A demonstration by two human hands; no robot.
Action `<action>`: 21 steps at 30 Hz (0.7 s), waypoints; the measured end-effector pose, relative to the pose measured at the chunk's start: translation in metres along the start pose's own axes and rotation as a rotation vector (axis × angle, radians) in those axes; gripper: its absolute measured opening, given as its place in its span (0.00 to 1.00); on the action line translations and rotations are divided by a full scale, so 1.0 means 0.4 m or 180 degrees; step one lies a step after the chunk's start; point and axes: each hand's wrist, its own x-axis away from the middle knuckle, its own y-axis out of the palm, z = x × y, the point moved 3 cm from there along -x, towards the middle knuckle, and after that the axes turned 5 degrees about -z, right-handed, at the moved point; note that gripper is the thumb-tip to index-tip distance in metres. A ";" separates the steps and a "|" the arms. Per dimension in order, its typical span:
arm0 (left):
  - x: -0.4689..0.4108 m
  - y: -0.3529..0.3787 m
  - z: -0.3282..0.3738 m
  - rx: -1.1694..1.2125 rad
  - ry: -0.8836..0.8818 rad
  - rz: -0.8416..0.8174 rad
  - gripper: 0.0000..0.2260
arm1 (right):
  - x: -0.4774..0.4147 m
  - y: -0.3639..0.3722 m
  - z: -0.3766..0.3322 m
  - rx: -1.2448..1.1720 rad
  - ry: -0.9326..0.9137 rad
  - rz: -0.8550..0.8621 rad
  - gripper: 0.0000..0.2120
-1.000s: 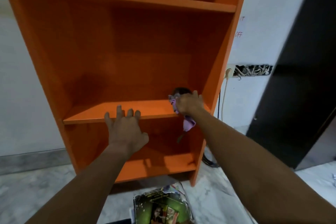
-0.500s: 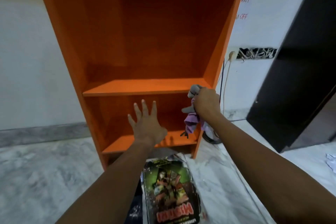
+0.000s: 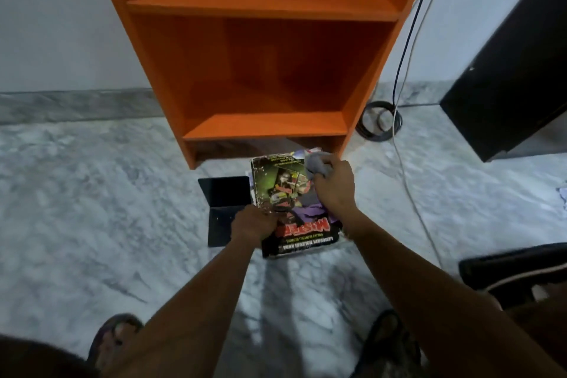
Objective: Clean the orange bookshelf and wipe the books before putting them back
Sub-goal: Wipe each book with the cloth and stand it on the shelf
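Head view. Orange bookshelf (image 3: 267,6) stands against the wall, its visible shelves bare. On the marble floor (image 3: 92,193) just in front of its base lies a tattered magazine (image 3: 276,181) with a green cover and red title, on top of a small pile. Left hand (image 3: 253,224) grips the magazine's left edge, fingers curled over it. Right hand (image 3: 334,190) is clenched round a grey-and-purple cloth (image 3: 317,164), which rests on the cover. A dark notebook (image 3: 224,196) lies touching the pile's left side. Coiled cable (image 3: 380,121) sits right of the shelf.
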 end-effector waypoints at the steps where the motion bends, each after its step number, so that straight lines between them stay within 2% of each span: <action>1: -0.003 0.027 -0.017 0.0002 -0.0001 -0.0051 0.18 | 0.013 0.025 0.042 0.0220 0.0033 -0.0075 0.15; 5: -0.010 0.064 -0.052 0.0318 -0.0060 0.0081 0.18 | 0.112 0.111 0.177 0.1405 0.0119 -0.0769 0.22; 7: -0.023 0.066 -0.061 0.0786 -0.0084 -0.0044 0.17 | 0.156 0.121 0.205 0.1607 -0.0085 -0.0746 0.25; 9: -0.021 0.069 -0.049 0.1440 0.0046 -0.0418 0.11 | 0.169 0.117 0.200 0.1228 -0.0183 -0.0757 0.22; 11: -0.026 0.070 -0.035 0.2085 0.0234 -0.0695 0.09 | 0.179 0.124 0.166 0.0207 -0.0359 -0.0780 0.17; 13: -0.022 0.055 -0.020 0.2524 0.0449 -0.0881 0.15 | 0.211 0.150 0.127 -0.0362 -0.0671 -0.0792 0.17; 15: -0.008 0.026 -0.011 0.2779 0.0597 -0.0990 0.24 | 0.236 0.167 0.082 -0.0402 -0.0793 -0.0816 0.21; 16: 0.004 0.006 -0.005 0.2845 0.0663 -0.1076 0.26 | 0.236 0.169 0.059 -0.0416 -0.0801 -0.0787 0.21; 18: 0.035 -0.033 0.012 0.2715 0.0936 -0.1188 0.23 | 0.215 0.157 -0.009 -0.0453 -0.0956 -0.0685 0.20; 21: 0.095 -0.071 0.037 0.2390 0.1207 -0.1343 0.23 | 0.135 0.124 -0.085 -0.0621 -0.0961 -0.0352 0.24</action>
